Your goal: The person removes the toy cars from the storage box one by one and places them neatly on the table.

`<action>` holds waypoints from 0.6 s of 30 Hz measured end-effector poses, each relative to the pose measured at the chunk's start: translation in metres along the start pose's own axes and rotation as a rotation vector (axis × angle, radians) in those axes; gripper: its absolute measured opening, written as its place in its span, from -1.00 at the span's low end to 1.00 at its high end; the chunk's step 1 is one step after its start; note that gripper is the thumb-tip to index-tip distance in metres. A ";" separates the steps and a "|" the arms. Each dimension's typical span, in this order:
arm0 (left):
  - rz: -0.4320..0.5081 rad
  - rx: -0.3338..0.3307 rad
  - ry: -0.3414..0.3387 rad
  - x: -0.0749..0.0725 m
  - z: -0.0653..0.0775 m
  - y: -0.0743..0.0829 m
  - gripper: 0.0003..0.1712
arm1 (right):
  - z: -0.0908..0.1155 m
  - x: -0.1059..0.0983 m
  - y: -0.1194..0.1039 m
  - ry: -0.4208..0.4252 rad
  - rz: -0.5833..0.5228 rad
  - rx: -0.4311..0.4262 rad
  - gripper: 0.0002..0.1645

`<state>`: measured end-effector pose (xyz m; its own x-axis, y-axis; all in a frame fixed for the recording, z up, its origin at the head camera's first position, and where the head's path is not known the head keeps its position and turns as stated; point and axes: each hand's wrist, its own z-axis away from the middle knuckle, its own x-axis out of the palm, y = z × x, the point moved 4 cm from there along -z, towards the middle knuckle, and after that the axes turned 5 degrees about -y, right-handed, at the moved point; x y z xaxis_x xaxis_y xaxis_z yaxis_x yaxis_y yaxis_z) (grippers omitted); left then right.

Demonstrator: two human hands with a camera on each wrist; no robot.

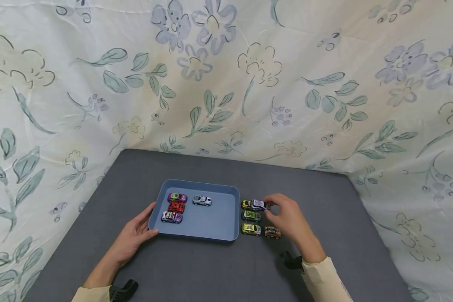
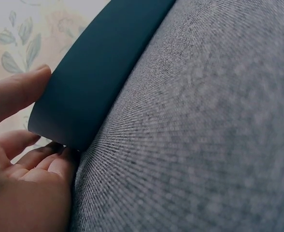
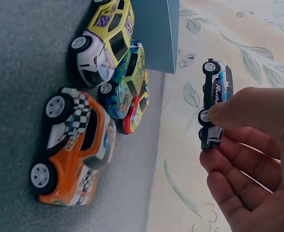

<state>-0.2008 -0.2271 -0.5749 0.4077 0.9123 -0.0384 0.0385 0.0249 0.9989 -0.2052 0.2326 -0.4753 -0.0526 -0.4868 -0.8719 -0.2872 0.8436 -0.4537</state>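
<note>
My right hand (image 1: 288, 214) pinches a white, black and blue toy car (image 3: 218, 99) between thumb and fingers, lifted off the table beside the tray's right side. Below it lie an orange checkered toy car (image 3: 74, 150), a yellow toy car (image 3: 106, 43), a green-blue toy car (image 3: 125, 82) and a red-yellow toy car (image 3: 136, 108). At the near left corner of the blue tray (image 1: 211, 228), my left hand (image 1: 130, 237) holds the wall, thumb at the front and fingers along the left side. In the left wrist view the fingers (image 2: 60, 164) touch the tray's corner.
Inside the tray, a purple-green car (image 1: 177, 197), a red car (image 1: 176, 207) and a white-purple car (image 1: 171, 217) form a left column, with a silver-white car (image 1: 202, 200) to their right. A floral curtain (image 1: 226, 105) surrounds the grey table (image 1: 196, 268).
</note>
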 end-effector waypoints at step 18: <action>0.058 -0.008 -0.011 0.001 -0.004 0.003 0.02 | 0.010 -0.004 0.030 -0.051 -0.035 0.094 -0.66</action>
<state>-0.2036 -0.2250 -0.5721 0.4194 0.9076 0.0194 0.0071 -0.0247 0.9997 -0.2046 0.2622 -0.4873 0.0052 -0.5061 -0.8625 -0.1968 0.8451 -0.4970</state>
